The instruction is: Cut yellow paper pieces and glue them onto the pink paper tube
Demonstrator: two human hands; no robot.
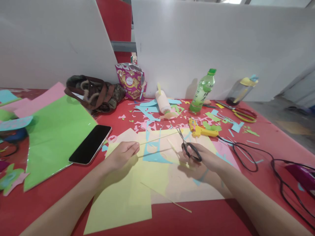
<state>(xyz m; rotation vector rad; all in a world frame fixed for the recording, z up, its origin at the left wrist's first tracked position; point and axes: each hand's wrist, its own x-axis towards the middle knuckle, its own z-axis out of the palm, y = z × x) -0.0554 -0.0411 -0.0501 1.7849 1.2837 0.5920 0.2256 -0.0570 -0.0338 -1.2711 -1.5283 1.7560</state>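
Between its thumb and fingers, my left hand (pixel 123 154) pinches one end of a thin pale yellow paper strip (pixel 157 139), which stretches rightward above the sheets. My right hand (pixel 200 154) grips black-handled scissors (pixel 188 146), their blades parted and pointing up and away near the strip's far end. Whether the blades touch the strip I cannot tell. Under both hands lie a yellow paper sheet (pixel 120 203) and a pale pink sheet (pixel 197 191), with blue paper offcuts (pixel 156 157) on top. A second yellow strip (pixel 167 197) rests across the sheets nearer me.
A phone (pixel 90 145) lies on green sheets (pixel 54 134) at left. Beyond the hands are a yellow glue gun (pixel 203 130) with a trailing black cord (pixel 261 147), a green bottle (pixel 203 91), a paper roll (pixel 162 102), a snack bag (pixel 131 80), a camouflage bag (pixel 95 93) and red-and-yellow-handled scissors (pixel 244 114).
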